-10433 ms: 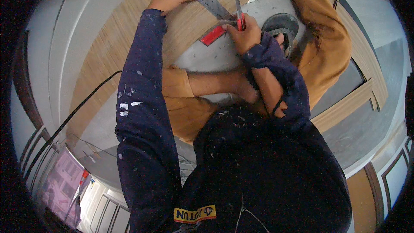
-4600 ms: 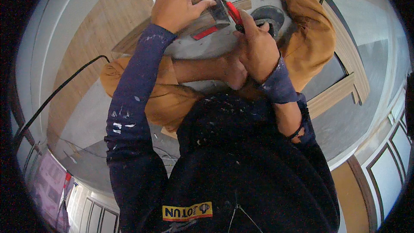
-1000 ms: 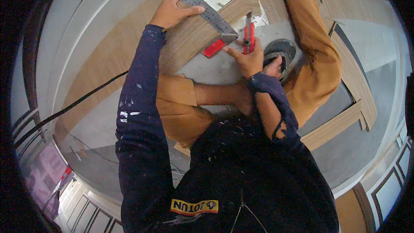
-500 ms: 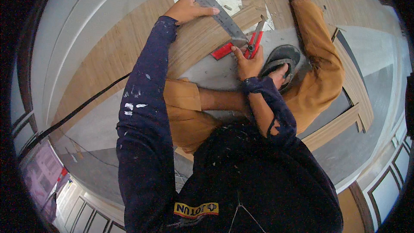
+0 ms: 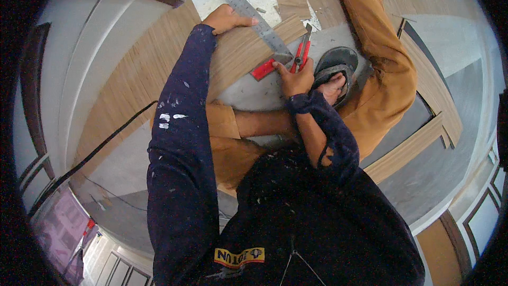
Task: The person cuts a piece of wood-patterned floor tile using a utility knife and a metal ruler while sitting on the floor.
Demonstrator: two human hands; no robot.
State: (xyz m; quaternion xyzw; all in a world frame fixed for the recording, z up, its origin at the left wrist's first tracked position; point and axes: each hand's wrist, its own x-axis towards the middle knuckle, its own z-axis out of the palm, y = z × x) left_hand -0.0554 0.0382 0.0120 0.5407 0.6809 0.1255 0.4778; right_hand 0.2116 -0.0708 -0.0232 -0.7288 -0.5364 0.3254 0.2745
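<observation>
I see a black cable [image 5: 114, 136] trailing across the pale floor left of the long wood-grain laminate strip [image 5: 159, 69], with a bent leg in mustard trousers [image 5: 386, 74] and a grey sandal [image 5: 333, 66] crowding the right side. My left hand [image 5: 227, 18] presses flat on the steel square ruler with a red handle [image 5: 254, 16] lying across the strip, while my right hand [image 5: 296, 77] grips the red utility knife [image 5: 301, 53] at the ruler's edge. Since half a second ago the knife has drawn slightly nearer me.

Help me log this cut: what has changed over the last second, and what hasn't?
The right hand has slid the red knife a little farther along the edge of the metal square, away from its red handle. Nothing was picked up or let go. The left hand still presses the square flat on the wood-grain plank, and the foot in the grey sandal stays beside the cut.
</observation>
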